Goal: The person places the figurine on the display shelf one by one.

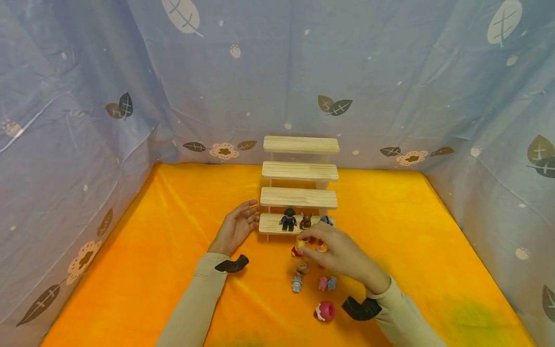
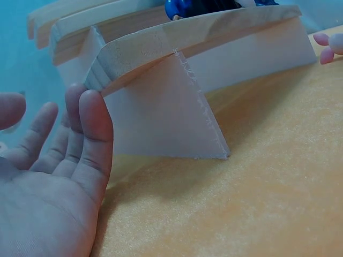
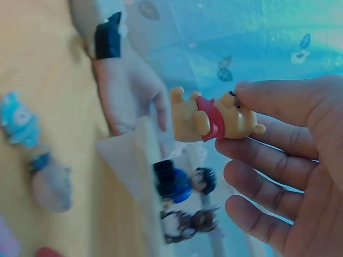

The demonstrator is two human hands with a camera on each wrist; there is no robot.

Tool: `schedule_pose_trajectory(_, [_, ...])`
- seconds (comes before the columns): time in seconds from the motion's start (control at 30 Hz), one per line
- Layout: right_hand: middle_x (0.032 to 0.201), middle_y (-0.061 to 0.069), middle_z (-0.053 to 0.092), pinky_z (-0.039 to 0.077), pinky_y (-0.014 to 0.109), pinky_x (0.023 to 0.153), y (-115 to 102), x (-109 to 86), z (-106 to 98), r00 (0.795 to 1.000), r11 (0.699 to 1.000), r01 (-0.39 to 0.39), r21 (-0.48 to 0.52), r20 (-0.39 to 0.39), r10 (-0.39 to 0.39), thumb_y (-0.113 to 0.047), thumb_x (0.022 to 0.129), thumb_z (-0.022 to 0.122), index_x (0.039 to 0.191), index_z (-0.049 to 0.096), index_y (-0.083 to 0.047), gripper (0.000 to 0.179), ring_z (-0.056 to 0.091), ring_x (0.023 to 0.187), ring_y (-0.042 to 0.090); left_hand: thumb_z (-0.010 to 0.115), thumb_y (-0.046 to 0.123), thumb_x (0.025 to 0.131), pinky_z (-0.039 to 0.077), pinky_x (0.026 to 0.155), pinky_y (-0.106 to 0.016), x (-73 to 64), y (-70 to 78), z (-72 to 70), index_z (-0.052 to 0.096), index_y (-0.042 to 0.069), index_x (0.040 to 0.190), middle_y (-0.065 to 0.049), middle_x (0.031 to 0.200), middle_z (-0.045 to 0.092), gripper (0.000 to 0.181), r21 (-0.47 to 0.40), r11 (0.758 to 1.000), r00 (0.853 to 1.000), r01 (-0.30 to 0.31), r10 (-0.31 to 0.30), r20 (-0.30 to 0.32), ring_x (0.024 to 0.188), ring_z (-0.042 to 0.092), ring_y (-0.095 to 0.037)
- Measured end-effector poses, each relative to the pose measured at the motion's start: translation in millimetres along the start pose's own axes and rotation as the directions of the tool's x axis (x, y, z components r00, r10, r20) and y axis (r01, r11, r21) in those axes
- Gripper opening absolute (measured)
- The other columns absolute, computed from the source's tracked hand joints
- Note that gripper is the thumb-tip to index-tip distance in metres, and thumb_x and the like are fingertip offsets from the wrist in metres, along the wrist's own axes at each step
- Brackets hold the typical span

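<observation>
My right hand [image 1: 340,248] pinches a yellow toy bear figure in a red shirt [image 3: 213,120], thumb and fingertips at its head. It is held in front of the bottom step of a stepped wooden stand [image 1: 270,224]. On that step stand a figure with a black hat and blue top [image 1: 289,221], a brown long-eared animal figure [image 1: 305,221] and a blue-grey figure [image 1: 326,220], partly hidden by the right hand. Beside the step's left end, my left hand [image 2: 59,182] has its fingers extended; the fingertips meet the board's end, though firm contact is unclear.
In front of the stand on the orange cloth [image 1: 173,289] lie a brownish figure [image 1: 302,268], a light-blue figure [image 1: 297,284], small pink [image 1: 323,283] and blue [image 1: 332,283] figures, and a dark-pink piece with white [image 1: 325,311]. Patterned fabric [image 1: 243,96] hangs behind and on both sides.
</observation>
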State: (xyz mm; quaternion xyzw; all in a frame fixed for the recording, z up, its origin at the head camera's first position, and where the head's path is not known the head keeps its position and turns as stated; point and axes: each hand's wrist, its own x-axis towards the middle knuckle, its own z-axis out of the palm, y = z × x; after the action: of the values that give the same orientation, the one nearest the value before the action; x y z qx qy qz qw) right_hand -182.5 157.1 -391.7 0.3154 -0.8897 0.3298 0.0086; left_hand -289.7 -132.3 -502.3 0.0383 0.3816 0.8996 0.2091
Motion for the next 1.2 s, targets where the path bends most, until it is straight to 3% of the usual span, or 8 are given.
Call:
schedule_pose_trajectory(0.37, [0.11, -0.005, 0.065, 0.055, 0.029, 0.08, -16.0, 29.4, -18.0, 0.995, 0.995, 0.101, -0.004, -0.016, -0.101, -0.024, 0.097, 0.07, 0.12, 0.07, -0.017, 0.025, 0.06, 0.094, 0.01, 0.036, 0.027, 0.111, 0.051, 0.084, -0.027, -1.1, -0.2, -1.6, 0.036, 0.0, 0.149, -0.005, 0.124, 0.062, 0.046, 0.012, 1.0, 1.0, -0.017, 0.017, 0.017, 0.093, 0.057, -0.016])
schedule_pose_trajectory(0.83, [0.11, -0.003, 0.068, 0.049, 0.024, 0.071, -24.1, 55.3, -28.0, 0.979, 0.98, 0.198, 0.01, -0.057, -0.197, -0.022, 0.096, 0.071, 0.12, 0.071, -0.017, 0.025, 0.053, 0.087, 0.006, 0.037, 0.027, 0.111, 0.051, 0.084, -0.027, 0.3, -1.7, 1.1, 0.042, 0.003, 0.145, -0.007, 0.126, 0.061, 0.042, 0.02, 1.0, 1.0, -0.005, 0.005, -0.007, 0.092, 0.058, -0.016])
schedule_pose_trajectory(1.07, [0.113, -0.001, 0.069, 0.056, 0.036, 0.081, -24.7, 72.2, -31.8, 0.974, 0.975, 0.219, 0.038, -0.073, -0.216, -0.019, 0.095, 0.072, 0.12, 0.07, -0.014, 0.025, 0.06, 0.101, 0.013, 0.036, 0.027, 0.111, 0.051, 0.084, -0.027, 0.3, 0.9, 0.4, 0.041, 0.004, 0.144, -0.005, 0.123, 0.063, 0.041, 0.022, 1.0, 1.0, -0.006, 0.006, -0.01, 0.093, 0.057, -0.016])
schedule_pose_trajectory(1.2, [0.112, -0.001, 0.069, 0.053, 0.037, 0.085, -24.1, 81.9, -33.5, 0.975, 0.977, 0.209, 0.045, -0.082, -0.205, -0.019, 0.095, 0.072, 0.12, 0.071, -0.015, 0.025, 0.06, 0.103, 0.015, 0.035, 0.026, 0.111, 0.05, 0.084, -0.026, 0.1, 1.8, 0.2, 0.039, 0.003, 0.145, -0.006, 0.123, 0.063, 0.042, 0.018, 1.0, 1.0, -0.005, 0.005, -0.018, 0.092, 0.058, -0.016])
